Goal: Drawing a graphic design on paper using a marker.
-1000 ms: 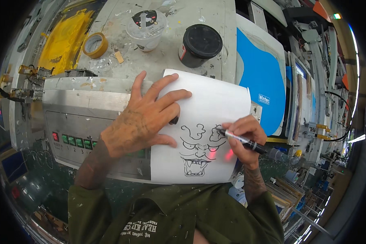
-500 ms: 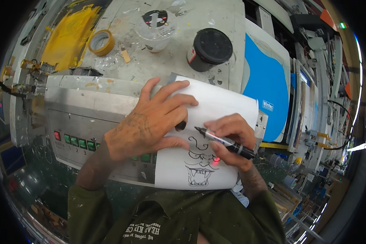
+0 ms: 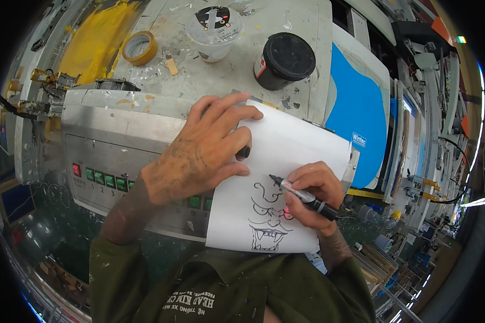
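A sheet of white paper (image 3: pixel 302 134) lies over the edge of the machine, its near end reaching toward my body. On its lower part is a black line drawing (image 3: pixel 267 237) of a fierce face with brows, a nose and a fanged open mouth, plus curls above. My right hand (image 3: pixel 319 188) grips a black-and-silver marker (image 3: pixel 304 198), its bare tip just above the curls. My left hand (image 3: pixel 199 148) rests on the paper's left side, fingers bent. A black marker cap (image 3: pixel 243 152) pokes out from between its fingers. A small red light spot falls beside the right-hand fingers.
Beyond the paper stand a black lidded tub (image 3: pixel 284 60) and a clear plastic cup (image 3: pixel 213 40), with a yellow tape roll (image 3: pixel 140 48) to their left. A panel of green switches (image 3: pixel 109 181) lies under my left arm. A blue-printed board (image 3: pixel 355 118) is at right.
The marker tip has shifted slightly right and down over the paper with my right hand. My left hand still lies on the sheet with the cap. The whole view has moved a little.
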`<state>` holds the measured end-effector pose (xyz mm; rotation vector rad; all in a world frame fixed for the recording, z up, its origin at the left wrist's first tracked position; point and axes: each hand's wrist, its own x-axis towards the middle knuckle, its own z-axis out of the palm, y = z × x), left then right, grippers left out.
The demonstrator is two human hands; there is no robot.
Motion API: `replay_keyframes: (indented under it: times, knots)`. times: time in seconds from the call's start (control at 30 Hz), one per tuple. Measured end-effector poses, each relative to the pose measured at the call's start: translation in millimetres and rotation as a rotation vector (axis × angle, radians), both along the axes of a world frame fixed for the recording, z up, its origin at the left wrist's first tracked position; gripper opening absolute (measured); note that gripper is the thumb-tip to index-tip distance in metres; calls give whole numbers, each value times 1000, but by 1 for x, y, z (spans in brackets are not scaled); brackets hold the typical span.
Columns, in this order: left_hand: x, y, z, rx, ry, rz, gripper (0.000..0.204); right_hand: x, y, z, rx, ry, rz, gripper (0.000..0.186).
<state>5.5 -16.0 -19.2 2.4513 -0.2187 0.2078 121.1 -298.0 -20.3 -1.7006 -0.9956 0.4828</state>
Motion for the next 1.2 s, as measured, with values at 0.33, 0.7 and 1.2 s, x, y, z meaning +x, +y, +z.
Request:
replay_keyframes:
  times: [0.33, 0.7, 1.2]
  knots:
    - [1, -1, -6, -79, -88, 88, 43, 18, 14, 3, 47, 116, -40, 28]
    - [-1, 0, -3, -72, -79, 81, 41, 2, 21, -3, 3, -82, -6, 28]
    - [0, -2, -4, -79, -59, 80, 40, -3, 24, -4, -4, -79, -70, 29]
